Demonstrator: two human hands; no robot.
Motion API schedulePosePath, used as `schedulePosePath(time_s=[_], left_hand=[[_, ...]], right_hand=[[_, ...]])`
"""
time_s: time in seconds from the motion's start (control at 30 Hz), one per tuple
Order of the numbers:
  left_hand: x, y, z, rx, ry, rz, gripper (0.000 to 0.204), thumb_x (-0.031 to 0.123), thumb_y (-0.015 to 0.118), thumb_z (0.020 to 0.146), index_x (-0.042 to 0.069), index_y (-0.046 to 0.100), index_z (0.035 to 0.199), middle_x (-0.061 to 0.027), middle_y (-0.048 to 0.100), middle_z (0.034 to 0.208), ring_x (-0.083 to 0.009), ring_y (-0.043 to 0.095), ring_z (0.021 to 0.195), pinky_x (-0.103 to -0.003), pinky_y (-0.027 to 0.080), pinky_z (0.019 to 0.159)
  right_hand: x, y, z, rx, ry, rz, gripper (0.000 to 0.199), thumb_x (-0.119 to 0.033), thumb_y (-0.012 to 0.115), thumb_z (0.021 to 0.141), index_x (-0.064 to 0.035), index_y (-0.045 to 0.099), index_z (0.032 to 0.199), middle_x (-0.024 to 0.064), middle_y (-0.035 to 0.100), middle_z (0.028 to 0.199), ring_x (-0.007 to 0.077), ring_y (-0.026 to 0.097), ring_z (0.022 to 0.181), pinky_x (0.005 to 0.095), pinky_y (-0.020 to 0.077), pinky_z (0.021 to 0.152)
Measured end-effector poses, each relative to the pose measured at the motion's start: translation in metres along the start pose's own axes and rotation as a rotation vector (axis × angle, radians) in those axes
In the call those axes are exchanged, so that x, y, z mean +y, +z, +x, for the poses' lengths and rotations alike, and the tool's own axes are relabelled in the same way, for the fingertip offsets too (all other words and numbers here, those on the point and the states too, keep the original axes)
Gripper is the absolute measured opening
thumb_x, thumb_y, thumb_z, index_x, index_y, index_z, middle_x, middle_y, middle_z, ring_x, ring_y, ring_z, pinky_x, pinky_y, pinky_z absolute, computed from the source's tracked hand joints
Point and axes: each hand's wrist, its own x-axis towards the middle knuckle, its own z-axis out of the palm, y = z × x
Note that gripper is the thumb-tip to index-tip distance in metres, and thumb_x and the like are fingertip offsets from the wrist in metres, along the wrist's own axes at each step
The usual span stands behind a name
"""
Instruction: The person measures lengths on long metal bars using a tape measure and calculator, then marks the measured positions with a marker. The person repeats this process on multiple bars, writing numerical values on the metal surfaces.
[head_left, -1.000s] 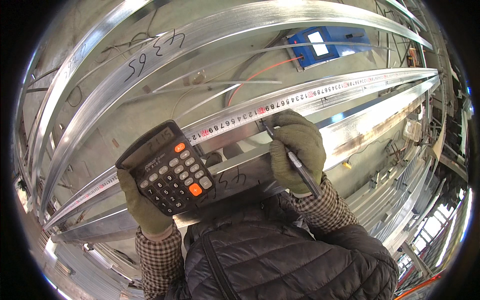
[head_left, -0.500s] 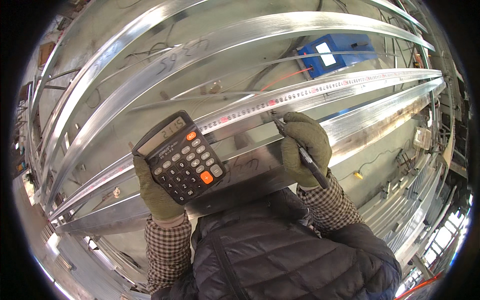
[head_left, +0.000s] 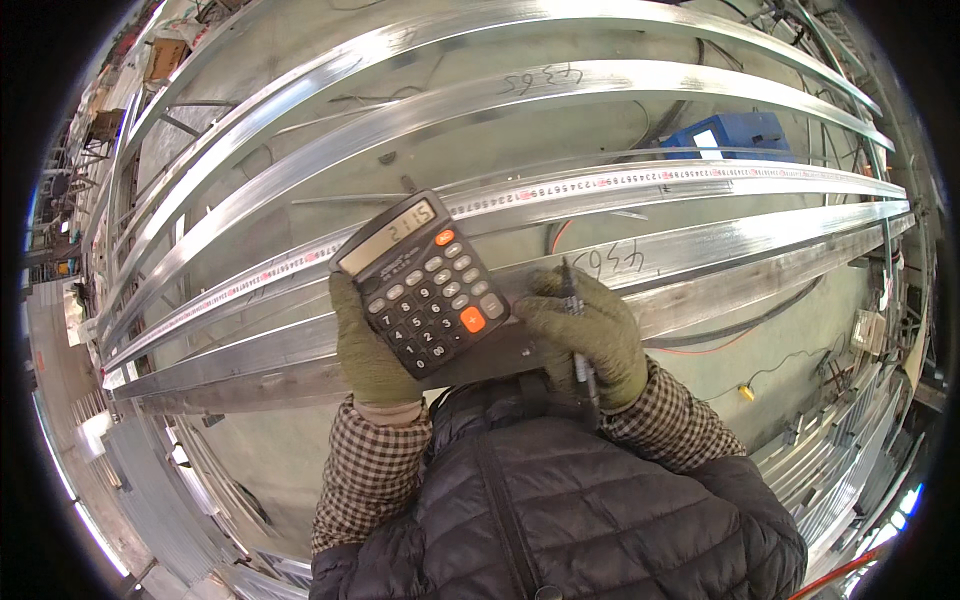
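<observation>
A dark calculator with grey and orange keys is held up before my chest, tilted, its screen lit with digits. My gloved left hand is closed around its lower left edge. In my gloved right hand is a slim black marker pen, lying across the fingers with its tip pointing away from me. The right fingertips are beside the calculator's lower right corner; slight blur hides whether they touch a key. Beyond both hands a white tape measure stretches along a metal profile.
Long shiny metal bars cross in front of me, some with handwritten marks. A blue box-shaped machine stands on the floor at the far right. More metal profiles lie stacked at the right, and a cable with a yellow connector runs over the floor.
My right hand has moved left to the calculator, and the pen in it now stands more upright. The calculator sits slightly farther right in view, still in my left hand. The whole view has shifted.
</observation>
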Motion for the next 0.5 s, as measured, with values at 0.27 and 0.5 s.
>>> schedulePosePath(time_s=[0.27, 0.5], left_hand=[[0.014, -0.001, -0.016, 0.251, 0.054, 0.369, 0.075, 0.065, 0.047, 0.117, 0.002, 0.056, 0.157, -0.0221, 0.072, 0.143, -0.035, 0.079, 0.12, -0.049, 0.073, 0.093], [0.014, 0.011, -0.006, 0.339, 0.034, 0.398, 0.07, 0.061, 0.043, 0.119, 0.001, 0.061, 0.151, -0.0189, 0.077, 0.134, -0.0289, 0.083, 0.109, -0.041, 0.075, 0.087]], right_hand=[[-0.015, 0.033, 0.003, -0.076, -0.194, -0.091, 0.035, -0.014, 0.083, 0.081, -0.0122, 0.08, 0.115, 0.0102, 0.082, 0.12, 0.0348, 0.078, 0.116, 0.053, 0.0626, 0.102], [-0.023, 0.016, 0.005, -0.119, 0.219, 0.302, 0.041, -0.001, 0.083, 0.085, -0.0049, 0.076, 0.125, 0.015, 0.077, 0.105, 0.0294, 0.078, 0.096, 0.0402, 0.0623, 0.088]])
